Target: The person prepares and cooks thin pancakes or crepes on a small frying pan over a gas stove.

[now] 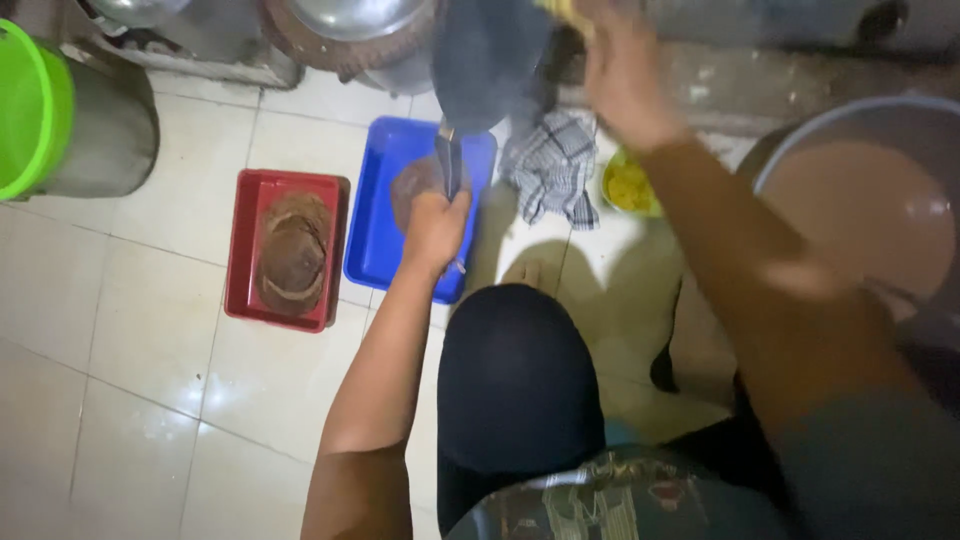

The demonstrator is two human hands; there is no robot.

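A person crouches over a pale tiled floor (150, 330), seen from above. The left hand (435, 225) is closed around the handle of a dark pan (485, 60), which it holds up tilted over a blue tray (375, 240). The right hand (620, 70) is raised beside the pan and blurred; something yellow (565, 10) shows at its fingertips, but whether the fingers are clamped on it cannot be told. The blue tray is rectangular, and a brownish round shape in it is partly hidden behind the left hand. Just to its left lies a smaller red tray (245, 250) holding a brown, round, worn-looking object (295, 250). A grey checked cloth (555, 170) lies crumpled to the right of the blue tray, next to a small yellow bowl (630, 185). A green bucket (30, 110) is cut off at the left edge. A large basin (860, 200) of murky brown water is cut off at the right. Metal pots (350, 20) at the top are cropped.
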